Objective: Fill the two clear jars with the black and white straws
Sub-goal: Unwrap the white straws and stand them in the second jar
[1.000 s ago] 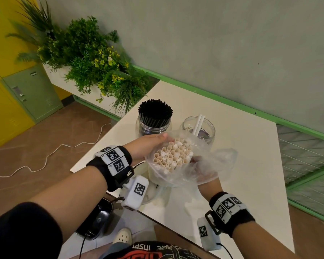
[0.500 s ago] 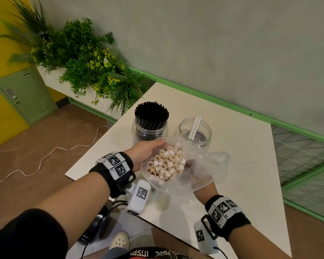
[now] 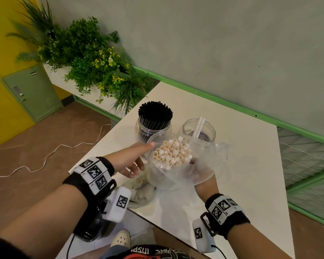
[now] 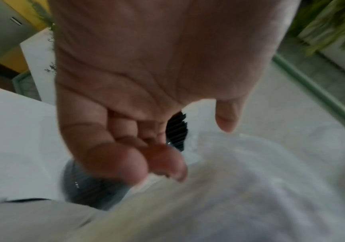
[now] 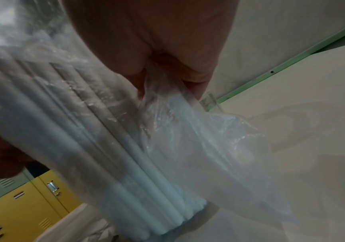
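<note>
Two clear jars stand on the white table (image 3: 247, 161). The left jar (image 3: 152, 132) is packed with black straws (image 3: 155, 114). The right jar (image 3: 207, 130) has two white straws (image 3: 199, 126) leaning in it. My right hand (image 3: 200, 170) grips a clear plastic bag (image 3: 211, 152) around a bundle of white straws (image 3: 172, 153), held upright just in front of the jars; the right wrist view shows the white straws (image 5: 80, 131) through the bag (image 5: 188, 131). My left hand (image 3: 144, 157) is beside the bundle, fingers relaxed and holding nothing; the left wrist view shows its fingers (image 4: 126, 163) loosely bent.
A crumpled empty plastic bag (image 3: 141, 191) lies at the table's near edge under my left wrist. Green plants (image 3: 94, 60) stand beyond the table's far left corner. Yellow and green lockers (image 3: 26, 90) and a white cable (image 3: 51, 154) on the floor are at left. A green-framed wire panel (image 3: 307, 165) is at right.
My left hand has let go of the straw bundle and opened, drawing slightly back to the left. My right hand still holds the bag and bundle in about the same place.
</note>
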Demonstrator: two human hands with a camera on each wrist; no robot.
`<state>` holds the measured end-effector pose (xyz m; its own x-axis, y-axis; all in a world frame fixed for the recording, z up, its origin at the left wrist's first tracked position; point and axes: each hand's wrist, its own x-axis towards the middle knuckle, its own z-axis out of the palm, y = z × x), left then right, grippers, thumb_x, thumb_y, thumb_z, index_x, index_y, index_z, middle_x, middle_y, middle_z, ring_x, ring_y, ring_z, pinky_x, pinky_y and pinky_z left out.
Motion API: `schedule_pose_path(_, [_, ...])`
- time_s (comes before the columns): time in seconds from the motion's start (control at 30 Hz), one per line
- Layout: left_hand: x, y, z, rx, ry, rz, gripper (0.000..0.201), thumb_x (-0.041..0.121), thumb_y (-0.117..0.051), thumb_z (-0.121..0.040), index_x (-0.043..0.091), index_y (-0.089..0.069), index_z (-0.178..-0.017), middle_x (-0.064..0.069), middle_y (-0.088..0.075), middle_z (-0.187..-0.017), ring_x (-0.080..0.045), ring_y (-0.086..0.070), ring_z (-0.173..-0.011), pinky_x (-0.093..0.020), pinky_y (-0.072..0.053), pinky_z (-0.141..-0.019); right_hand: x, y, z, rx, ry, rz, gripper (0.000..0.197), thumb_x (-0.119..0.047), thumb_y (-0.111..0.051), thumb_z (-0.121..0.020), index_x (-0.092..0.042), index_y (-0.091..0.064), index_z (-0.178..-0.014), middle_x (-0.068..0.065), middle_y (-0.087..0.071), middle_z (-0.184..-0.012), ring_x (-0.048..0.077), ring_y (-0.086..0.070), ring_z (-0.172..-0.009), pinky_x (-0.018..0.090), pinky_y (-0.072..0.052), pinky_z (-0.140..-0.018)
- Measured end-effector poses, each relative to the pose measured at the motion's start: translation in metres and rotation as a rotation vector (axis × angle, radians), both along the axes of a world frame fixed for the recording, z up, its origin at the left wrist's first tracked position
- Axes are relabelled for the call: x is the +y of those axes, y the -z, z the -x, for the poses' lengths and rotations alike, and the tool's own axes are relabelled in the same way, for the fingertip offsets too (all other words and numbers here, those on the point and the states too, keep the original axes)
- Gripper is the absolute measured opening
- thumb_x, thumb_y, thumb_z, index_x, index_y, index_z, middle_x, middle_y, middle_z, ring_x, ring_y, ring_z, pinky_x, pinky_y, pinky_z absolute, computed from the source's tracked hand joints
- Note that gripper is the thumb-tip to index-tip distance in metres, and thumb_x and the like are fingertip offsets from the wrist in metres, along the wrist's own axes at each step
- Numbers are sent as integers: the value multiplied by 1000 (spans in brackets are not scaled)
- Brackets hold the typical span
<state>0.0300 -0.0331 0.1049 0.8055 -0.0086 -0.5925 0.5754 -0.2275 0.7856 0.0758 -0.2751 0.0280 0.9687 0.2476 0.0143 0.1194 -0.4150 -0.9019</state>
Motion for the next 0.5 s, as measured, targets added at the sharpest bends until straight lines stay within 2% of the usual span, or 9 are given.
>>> schedule_pose_path(0.03, [-2,-4,4,13,37,36,40,60,-50,-87,30,-49,-112,-7,-60,-79,-17,-57,-61,-30,-52,-60,2,-1,2,9,20,-58,30,-3,-59,-81,-33,-59,-83,0,-67,-90,18,-64,-88,32,-50,-81])
schedule_pose_path(0.1, [-7,-5,9,-11,36,135,32,39,-58,-91,26,-47,-118,-10,-66,-93,-18,-65,-68,-34,-57,-64,7,0,2,5,12,-99,37,8,-60,-82,-29,-60,-82,-8,-64,-85,-3,-60,-79,17,-47,-76])
schedule_pose_path(0.17, [-11,0,10,-51,-30,265,35,14,-55,-93,26,-47,-125,-10,-65,-114,-20,-67,-82,-37,-58,-70,8,2,1,-21,-22,-94,35,7,-60,-82,-28,-60,-84,-9,-62,-86,-10,-58,-78,8,-44,-73])
schedule_pose_path(0.23, [-12,5,11,-94,-66,391,45,1,-52,-92,31,-48,-126,-5,-64,-122,-23,-66,-98,-37,-57,-75,8,2,-1,-11,-26,-112,34,7,-59,-84,-27,-60,-85,-7,-62,-87,-9,-59,-77,7,-44,-72])
schedule_pose_path(0.3, [-12,10,13,-144,-60,435,53,-4,-54,-90,34,-48,-126,0,-67,-118,-20,-66,-103,-31,-56,-76,7,3,-4,-1,-27,-97,36,10,-56,-86,-26,-59,-83,-7,-62,-84,-9,-59,-74,7,-44,-68])
schedule_pose_path(0.37, [-13,15,16,-191,-55,421,57,-3,-61,-86,32,-46,-128,3,-70,-109,-15,-67,-100,-27,-56,-75,6,3,-7,-8,-36,-16,36,6,-54,-88,-29,-59,-81,-10,-61,-81,-7,-58,-71,8,-44,-63])
schedule_pose_path(0.43, [-14,20,17,-225,-74,385,65,5,-73,-77,30,-45,-129,1,-70,-111,-19,-65,-106,-30,-56,-79,7,4,-9,23,-49,18,35,4,-52,-88,-29,-58,-81,-9,-61,-79,1,-58,-69,11,-45,-58])
schedule_pose_path(0.5, [-15,20,17,-249,-110,370,66,8,-74,-76,29,-44,-130,-2,-67,-114,-23,-64,-107,-32,-56,-78,8,3,-8,2,-56,34,35,4,-53,-86,-31,-57,-81,-10,-59,-80,4,-56,-72,13,-45,-61])
